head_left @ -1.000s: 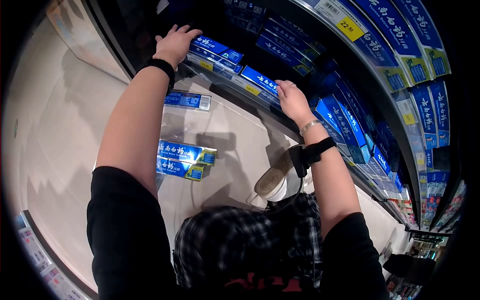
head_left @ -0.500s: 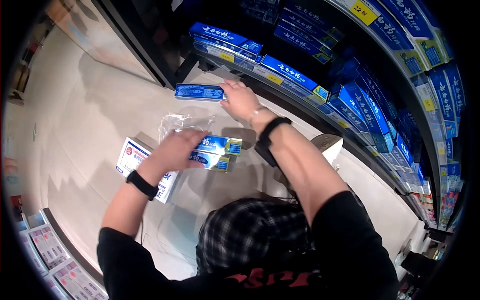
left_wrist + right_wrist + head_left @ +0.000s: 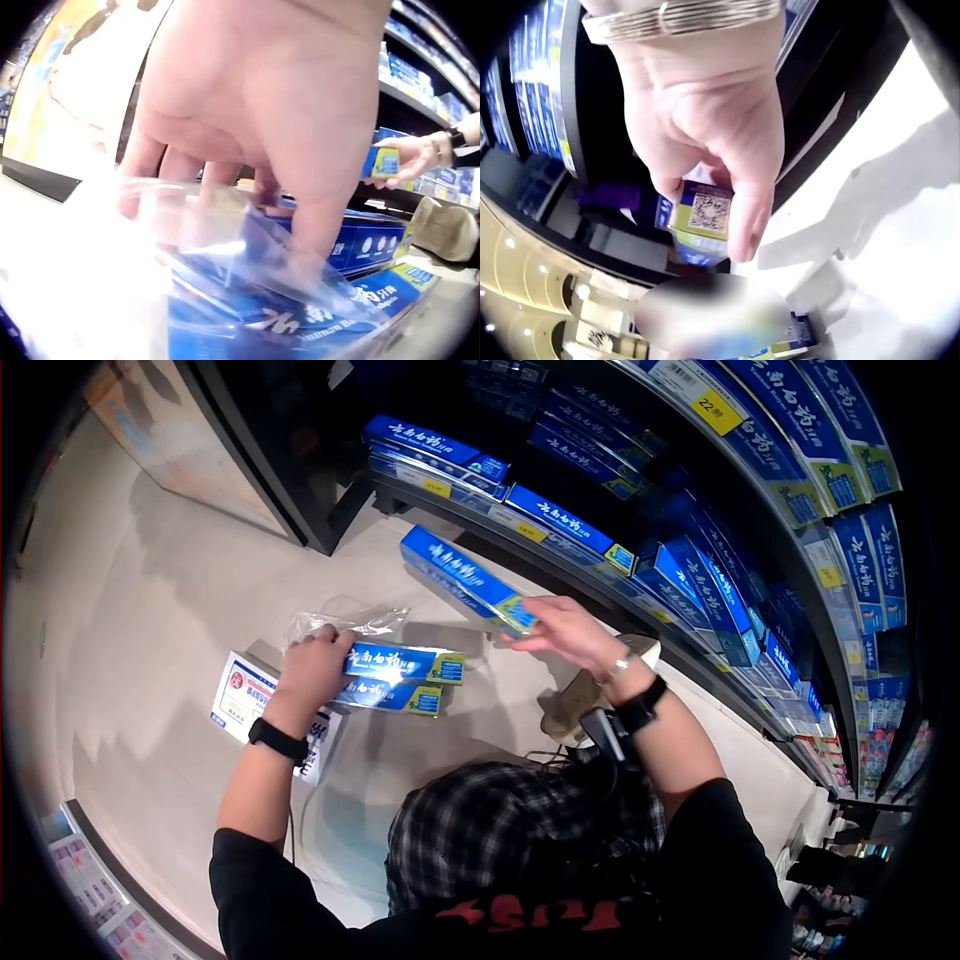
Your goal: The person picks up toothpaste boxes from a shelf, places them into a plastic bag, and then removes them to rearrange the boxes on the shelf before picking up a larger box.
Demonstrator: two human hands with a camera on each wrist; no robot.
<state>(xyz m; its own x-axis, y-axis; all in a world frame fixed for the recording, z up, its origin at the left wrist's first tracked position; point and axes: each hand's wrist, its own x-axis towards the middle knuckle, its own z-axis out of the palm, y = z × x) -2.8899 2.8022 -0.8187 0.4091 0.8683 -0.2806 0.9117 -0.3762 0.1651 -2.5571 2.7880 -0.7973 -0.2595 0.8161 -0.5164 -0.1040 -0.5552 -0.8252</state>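
My right hand pinches one end of a blue toothpaste box and holds it up at a slant beside the shelf. In the right wrist view a QR code shows on the box's end, between thumb and fingers. Two more blue toothpaste boxes lie side by side on the floor, an upper one and a lower one. My left hand grips the upper one's left end, its thumb and fingers reaching down through clear plastic wrap. The wrap lies crumpled behind that hand.
A white carton with blue print lies on the floor, left of the left hand. Along the low shelf stand blue toothpaste boxes above yellow price tags. A shoe stands right of the floor boxes.
Both hands have come down from the shelf. The right one has picked up the toothpaste box from the floor by the shelf; the left one has gone to the boxes beside the wrap.
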